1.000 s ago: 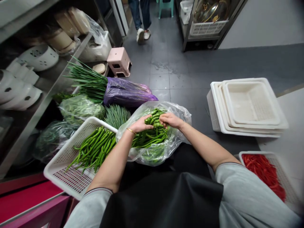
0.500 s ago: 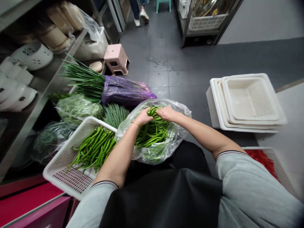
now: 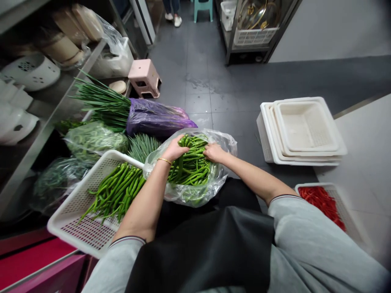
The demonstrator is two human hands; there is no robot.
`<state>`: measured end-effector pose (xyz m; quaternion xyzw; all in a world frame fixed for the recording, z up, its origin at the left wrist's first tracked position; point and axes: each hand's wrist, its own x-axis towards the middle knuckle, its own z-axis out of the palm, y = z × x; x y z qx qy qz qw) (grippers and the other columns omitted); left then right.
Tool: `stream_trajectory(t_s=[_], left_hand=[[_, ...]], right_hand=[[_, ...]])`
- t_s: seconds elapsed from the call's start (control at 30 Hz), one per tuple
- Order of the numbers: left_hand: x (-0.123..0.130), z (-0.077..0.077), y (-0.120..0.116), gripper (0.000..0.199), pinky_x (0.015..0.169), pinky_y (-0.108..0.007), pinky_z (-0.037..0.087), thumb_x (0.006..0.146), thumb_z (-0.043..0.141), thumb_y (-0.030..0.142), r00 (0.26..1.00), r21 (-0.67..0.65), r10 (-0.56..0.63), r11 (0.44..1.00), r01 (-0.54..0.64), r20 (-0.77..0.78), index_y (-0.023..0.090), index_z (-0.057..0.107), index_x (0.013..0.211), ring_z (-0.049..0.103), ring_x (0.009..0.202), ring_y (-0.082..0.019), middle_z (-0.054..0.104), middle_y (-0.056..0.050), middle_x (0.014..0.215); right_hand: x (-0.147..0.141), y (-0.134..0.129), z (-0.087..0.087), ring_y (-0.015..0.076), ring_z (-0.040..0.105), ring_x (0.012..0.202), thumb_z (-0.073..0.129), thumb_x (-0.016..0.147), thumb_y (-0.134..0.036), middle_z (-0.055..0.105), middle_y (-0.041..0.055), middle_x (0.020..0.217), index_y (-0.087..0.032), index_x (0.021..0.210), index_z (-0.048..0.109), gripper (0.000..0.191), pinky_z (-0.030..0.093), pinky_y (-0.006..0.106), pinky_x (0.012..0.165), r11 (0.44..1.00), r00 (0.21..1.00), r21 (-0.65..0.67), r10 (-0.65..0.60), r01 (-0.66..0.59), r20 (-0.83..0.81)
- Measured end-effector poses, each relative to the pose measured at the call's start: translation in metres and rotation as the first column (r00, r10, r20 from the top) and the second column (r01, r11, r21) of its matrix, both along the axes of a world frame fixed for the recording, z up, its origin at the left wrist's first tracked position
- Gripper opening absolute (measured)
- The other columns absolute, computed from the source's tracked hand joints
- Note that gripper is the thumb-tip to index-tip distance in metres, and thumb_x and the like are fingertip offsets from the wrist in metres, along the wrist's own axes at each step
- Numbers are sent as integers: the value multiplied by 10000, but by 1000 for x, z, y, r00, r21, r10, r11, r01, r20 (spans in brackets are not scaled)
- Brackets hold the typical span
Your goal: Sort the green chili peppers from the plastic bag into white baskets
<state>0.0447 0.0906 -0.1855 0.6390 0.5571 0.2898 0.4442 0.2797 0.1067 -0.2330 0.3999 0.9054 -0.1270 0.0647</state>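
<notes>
A clear plastic bag [image 3: 224, 142] full of long green peppers [image 3: 195, 173] lies open in front of my lap. My left hand [image 3: 176, 149], with a thin gold bracelet at the wrist, is wrapped round a bunch of green peppers at the bag's upper left. On the bag's right side my right hand [image 3: 214, 153] has its fingers closed at the peppers; what they pinch is too small to make out. Left of the bag, a white perforated basket [image 3: 65, 215] holds more green peppers, laid roughly side by side.
Leafy greens in a purple wrap [image 3: 157, 118] and bagged vegetables [image 3: 96, 140] lie at the left, beside a metal shelf. A pink stool [image 3: 145, 77] stands beyond. Stacked white baskets [image 3: 305, 126] and a basket of red peppers [image 3: 322, 205] are at the right.
My hands have moved apart, the right one away from the bunch in my left. The view has shifted, showing more of the red peppers. The person in the background has moved their feet.
</notes>
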Motion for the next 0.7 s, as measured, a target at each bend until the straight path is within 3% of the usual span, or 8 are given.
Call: stream_trajectory(t_s=[0.1, 0.23, 0.4, 0.5, 0.6, 0.7], left_hand=[[13, -11, 1, 438, 809, -331, 489, 562, 657, 185, 996, -15, -59, 998, 58, -65, 136, 624, 996, 591, 780, -188, 654, -22, 853], [21, -20, 4, 452, 802, -326, 480, 552, 677, 194, 989, -42, -138, 990, 136, -55, 153, 616, 998, 581, 775, -181, 650, -14, 866], [15, -22, 13, 474, 816, -336, 475, 521, 754, 257, 998, -61, -12, 998, 15, 56, 142, 596, 954, 586, 796, -185, 638, -20, 853], [11, -17, 13, 465, 817, -335, 479, 531, 752, 247, 995, -10, 70, 998, -69, 74, 136, 596, 955, 593, 801, -185, 639, -22, 853], [0, -4, 10, 445, 840, -335, 491, 568, 752, 265, 984, 75, 90, 992, -102, 157, 139, 586, 961, 619, 836, -190, 652, -27, 878], [-19, 17, 0, 457, 892, -357, 498, 612, 763, 331, 938, 104, 101, 984, -143, 332, 156, 551, 977, 657, 917, -213, 675, -40, 919]], right_hand=[[-3, -3, 8, 244, 605, 941, 534, 928, -319, 686, 149, 960, -114, 928, 705, 267, 438, 360, 832, 998, 998, 45, 53, -54, 22], [-13, -1, 37, 203, 599, 846, 397, 999, -364, 684, 147, 946, -106, 941, 688, 393, 416, 308, 760, 997, 995, 70, 25, -19, -96], [-43, -3, 53, 210, 587, 880, 334, 1021, -340, 667, 165, 950, -78, 979, 662, 422, 401, 305, 790, 987, 977, 107, -96, 118, -188], [-48, -2, 55, 225, 582, 891, 321, 1021, -325, 655, 179, 942, -70, 978, 658, 424, 405, 322, 822, 964, 955, 156, -172, 214, -243], [-36, 2, 62, 239, 583, 941, 296, 1021, -331, 646, 173, 973, -91, 1013, 656, 433, 413, 342, 867, 912, 882, 180, -281, 368, -379], [-30, -1, 68, 288, 542, 1138, 462, 953, -464, 595, 189, 1210, -117, 1275, 564, 484, 406, 411, 970, 919, 825, 151, -243, 364, -510]])
